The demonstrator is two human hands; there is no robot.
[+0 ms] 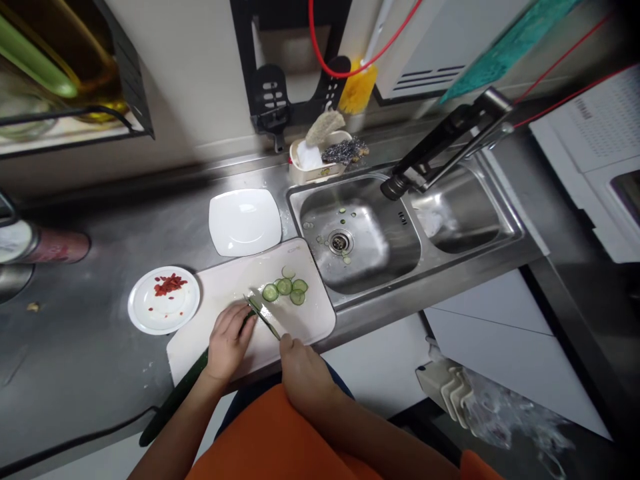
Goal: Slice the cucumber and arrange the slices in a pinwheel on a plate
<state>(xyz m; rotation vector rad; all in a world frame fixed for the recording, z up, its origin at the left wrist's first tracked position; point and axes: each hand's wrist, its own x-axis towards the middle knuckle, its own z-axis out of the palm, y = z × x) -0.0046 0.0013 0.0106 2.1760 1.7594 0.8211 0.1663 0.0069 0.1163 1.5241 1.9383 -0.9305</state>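
My left hand [231, 340] is closed over the near end of a long dark green cucumber [175, 402], which runs back under my wrist and past the counter's edge. In my right hand [305, 370] is the handle of a kitchen knife [263, 315]. Its blade lies against the cut end of the cucumber, just beside my left fingertips. Several thin cucumber slices [285, 287] lie on the white cutting board [305, 327] beyond the blade. The board rests on the counter, its right corner meeting the sink's rim.
A square white plate [245, 220] stands behind the board. To the left, a round plate [165, 320] holds small red pieces [170, 285]. A steel sink [373, 267] with a black faucet [425, 153] is on the right. A sponge holder [320, 175] sits behind it.
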